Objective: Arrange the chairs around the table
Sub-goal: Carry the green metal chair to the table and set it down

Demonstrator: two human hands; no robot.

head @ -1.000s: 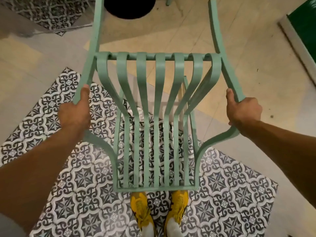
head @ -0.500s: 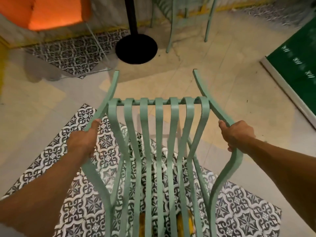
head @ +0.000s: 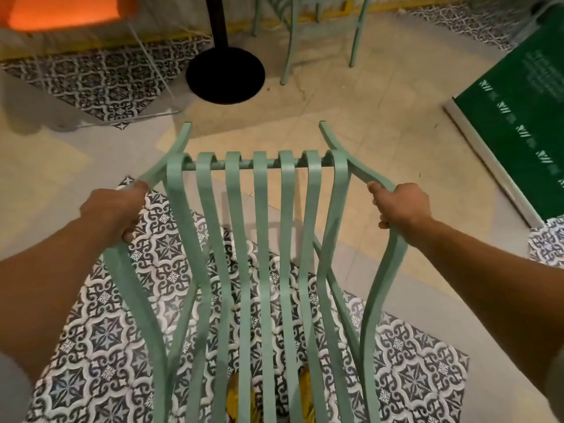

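Observation:
A mint-green slatted metal chair (head: 262,239) fills the middle of the view, lifted off the floor with two legs pointing away from me. My left hand (head: 114,209) grips its left side rail. My right hand (head: 399,206) grips its right side rail. Ahead stands the table's black pole and round base (head: 225,75); the tabletop is out of view. A second mint-green chair (head: 290,41) stands behind and to the right of that base, only its legs showing.
An orange chair (head: 61,10) with thin wire legs stands at the far left. A green board (head: 525,117) lies on the floor at the right. Patterned tile patches (head: 100,340) lie under me and at the back. My yellow shoes (head: 241,398) show through the slats.
The view has tilted up and the chair has come lower in the frame and closer to the black base. The table base, orange chair and second green chair came into sight. Both hands kept their grip.

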